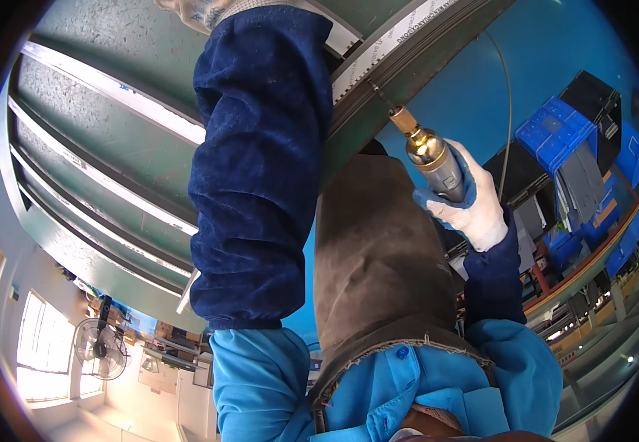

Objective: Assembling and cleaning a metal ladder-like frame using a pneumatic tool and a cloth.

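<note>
My right hand (474, 202), in a white glove with blue on the palm side, grips a pneumatic screwdriver (441, 166) with a silver body and brass-coloured front. Its thin bit points up and left, with the tip at the side of a dark metal profile (400, 62); whether it touches cannot be made out. White printed film covers part of that profile. Across the green workbench (150, 177) reaches my left arm in a dark blue sleeve cover. At the top edge my gloved left hand (200, 13) is cut off by the picture, its fingers mostly hidden.
Several long profiles (106, 173) with white film lie on the bench to the left. A thin hose (509, 96) hangs at the right. Beyond it stand blue crates (555, 132) and racks over a blue floor (452, 88). A fan (102, 348) stands at the lower left.
</note>
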Tool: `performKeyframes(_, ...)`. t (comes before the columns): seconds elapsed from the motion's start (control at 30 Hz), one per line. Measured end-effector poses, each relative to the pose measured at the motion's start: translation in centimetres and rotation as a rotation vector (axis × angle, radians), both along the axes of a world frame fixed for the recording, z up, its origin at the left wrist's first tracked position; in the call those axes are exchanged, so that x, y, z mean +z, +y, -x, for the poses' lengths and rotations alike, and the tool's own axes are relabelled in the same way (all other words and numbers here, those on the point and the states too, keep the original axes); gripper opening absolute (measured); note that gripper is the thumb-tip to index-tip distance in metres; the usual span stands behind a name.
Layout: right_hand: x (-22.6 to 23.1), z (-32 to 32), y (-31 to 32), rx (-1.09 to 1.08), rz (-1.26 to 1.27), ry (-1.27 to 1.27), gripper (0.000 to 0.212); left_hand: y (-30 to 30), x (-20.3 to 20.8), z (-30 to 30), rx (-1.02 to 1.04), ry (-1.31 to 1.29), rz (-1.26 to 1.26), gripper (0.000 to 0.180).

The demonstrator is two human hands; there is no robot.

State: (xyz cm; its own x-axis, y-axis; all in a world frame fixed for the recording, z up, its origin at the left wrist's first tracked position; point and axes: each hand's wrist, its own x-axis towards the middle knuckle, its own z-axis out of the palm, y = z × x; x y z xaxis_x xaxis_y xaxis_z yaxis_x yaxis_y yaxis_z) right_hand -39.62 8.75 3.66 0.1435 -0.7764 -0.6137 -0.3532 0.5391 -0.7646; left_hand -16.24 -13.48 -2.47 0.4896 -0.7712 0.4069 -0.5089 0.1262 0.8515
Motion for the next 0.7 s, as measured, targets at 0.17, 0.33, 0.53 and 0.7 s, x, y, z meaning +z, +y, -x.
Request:
performKeyframes(0.17, 0.2, 0.3, -0.9, 0.092, 0.066, 0.207, 0.072, -0.3, -0.9, 0.8, 0.096, -0.089, -0.047, 0.045)
performKeyframes(0.33, 0.0, -0.2, -0.7, 0.099, 0.081, 0.153, 0.073, -0.6, -1.7, 0.1, 0.068, -0.109, -0.039, 0.046)
performKeyframes(0.53, 0.0, 0.8, 1.4, 0.076, 0.06, 0.128, 0.076, 1.9, 3.2, -4.4, -0.419, 0.287, -0.49, 0.038)
performKeyframes(0.7, 0.4, -0.1, 3.2, 0.254, 0.099, 0.082, 0.079, 8.0, 2.0, -11.9, 0.081, -0.883, -0.218, 0.049)
